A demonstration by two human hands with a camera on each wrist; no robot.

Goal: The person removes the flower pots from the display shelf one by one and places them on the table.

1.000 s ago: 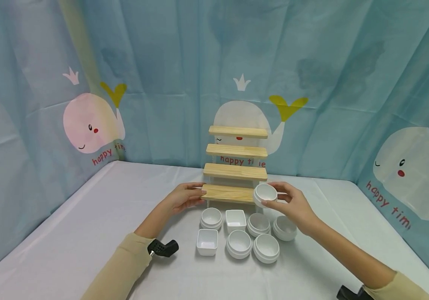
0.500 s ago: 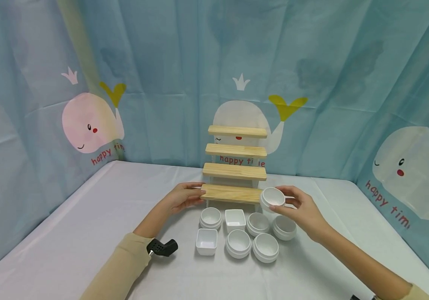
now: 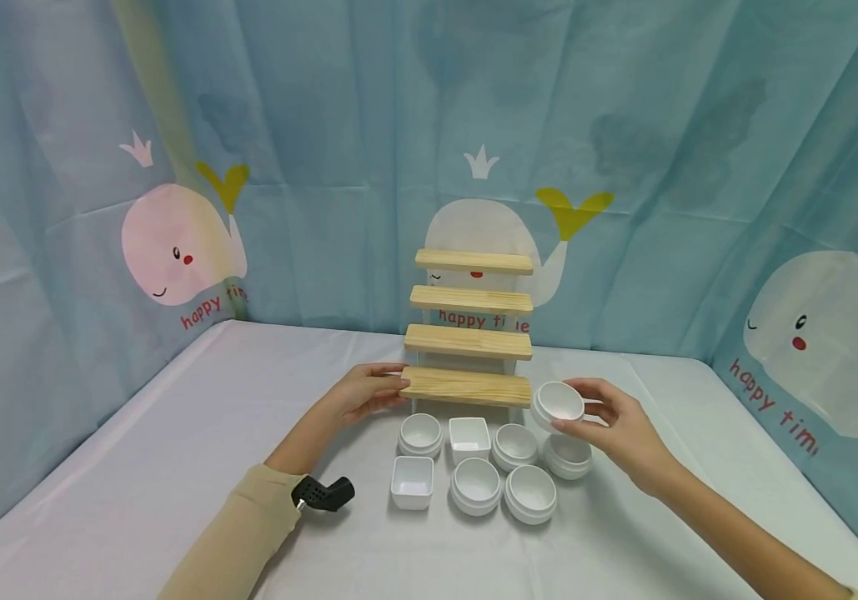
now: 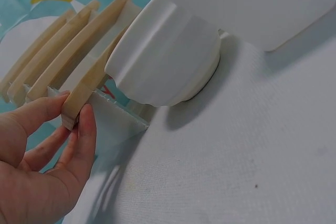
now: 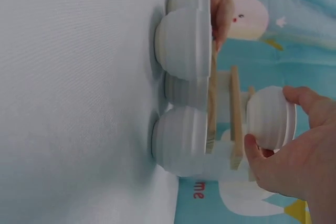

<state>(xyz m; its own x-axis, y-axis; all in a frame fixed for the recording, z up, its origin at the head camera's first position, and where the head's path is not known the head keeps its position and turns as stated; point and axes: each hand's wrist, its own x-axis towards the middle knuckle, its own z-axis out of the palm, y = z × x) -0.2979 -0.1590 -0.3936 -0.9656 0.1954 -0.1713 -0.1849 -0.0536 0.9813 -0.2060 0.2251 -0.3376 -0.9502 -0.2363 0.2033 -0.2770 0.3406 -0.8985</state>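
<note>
A four-step display stand with pale wooden boards (image 3: 468,387) and clear side panels stands at the back of the table. My left hand (image 3: 359,393) pinches the left end of its lowest board; in the left wrist view the thumb lies above the board (image 4: 83,85) and fingers below. Just right of that board, my right hand (image 3: 621,427) holds a small white round bowl (image 3: 559,403) raised off the table, thumb on the near side. The right wrist view shows this bowl (image 5: 269,117) between thumb and fingers, its ridged wall facing the stand.
In front of the stand several white bowls sit close together on the white cloth. Round ones include the front right bowl (image 3: 530,493) and the right one (image 3: 569,458) below the raised bowl. Two are square (image 3: 412,482). A blue whale-print curtain (image 3: 323,167) hangs behind.
My right hand has carried the round bowl rightward and slightly nearer, away from the lowest board's right end. The left hand keeps its pinch on the board.
</note>
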